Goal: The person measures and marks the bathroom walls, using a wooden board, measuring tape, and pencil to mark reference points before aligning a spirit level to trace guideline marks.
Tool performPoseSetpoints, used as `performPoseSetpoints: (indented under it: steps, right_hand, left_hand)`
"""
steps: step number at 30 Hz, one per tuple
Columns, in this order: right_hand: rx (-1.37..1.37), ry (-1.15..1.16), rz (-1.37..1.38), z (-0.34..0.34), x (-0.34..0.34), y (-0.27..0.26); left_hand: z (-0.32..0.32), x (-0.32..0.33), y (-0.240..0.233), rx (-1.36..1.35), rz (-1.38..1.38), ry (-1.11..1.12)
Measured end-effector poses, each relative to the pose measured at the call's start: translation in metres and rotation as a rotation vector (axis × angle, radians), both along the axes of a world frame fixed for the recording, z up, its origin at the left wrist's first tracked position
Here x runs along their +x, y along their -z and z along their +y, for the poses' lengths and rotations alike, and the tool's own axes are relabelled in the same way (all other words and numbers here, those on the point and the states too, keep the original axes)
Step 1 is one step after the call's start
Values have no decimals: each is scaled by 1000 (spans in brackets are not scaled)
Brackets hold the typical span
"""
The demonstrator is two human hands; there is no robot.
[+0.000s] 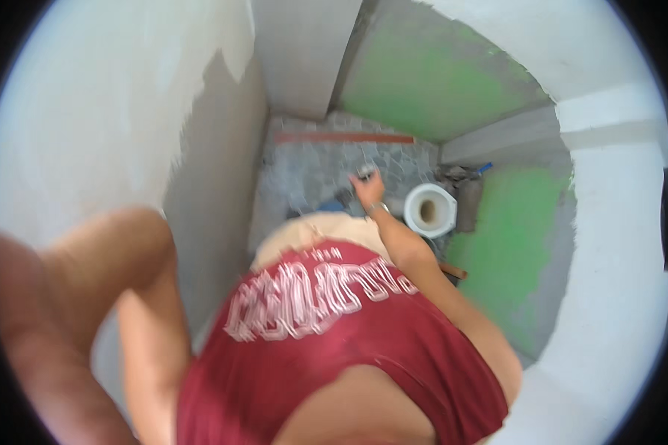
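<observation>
My left arm is bent up close to the camera at the left edge. Large and blurred there is my left hand [39, 345]; its fingers and anything in them cannot be made out. Lower down, in front of my light shorts, my right hand [369, 188] has its fingers around a small pale object [367, 170], too blurred to name. A band circles the right wrist. Beneath that hand lies a floor of irregular grey tiles [317, 167]. My dark red sleeveless shirt with pale lettering fills the lower middle.
A white toilet bowl [430, 211] stands right of my right hand, with a grey-brown bag or cloth [470, 204] and a blue-ended item [485, 168] beside it. A reddish strip [345, 138] crosses the floor. Partly coated walls [217, 167] enclose the narrow room; green patches [512, 233] show at right.
</observation>
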State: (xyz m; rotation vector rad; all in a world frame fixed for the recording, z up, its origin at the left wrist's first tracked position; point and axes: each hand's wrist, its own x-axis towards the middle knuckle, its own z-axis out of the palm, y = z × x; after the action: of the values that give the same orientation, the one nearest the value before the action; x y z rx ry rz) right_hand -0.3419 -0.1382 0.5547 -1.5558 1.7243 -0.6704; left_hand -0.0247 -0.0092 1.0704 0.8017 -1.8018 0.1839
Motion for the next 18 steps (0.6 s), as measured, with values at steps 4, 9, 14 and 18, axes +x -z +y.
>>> performPoseSetpoints:
  steps: [4,9,14,18]
  right_hand:
    - [117,-37,-209,0,17,-43]
    - [5,-160,-159,-32,15,-34]
    - [-91,-188,-226,-94,30,-104]
    - [-80,-173,-296,-96,49,-78]
  left_hand:
    - [-13,18,13,23,-13,-101]
    - [-27,21,45,253,49,-202]
    - [-14,1,58,338,66,-283]
    - [-33,7,96,338,68,-348]
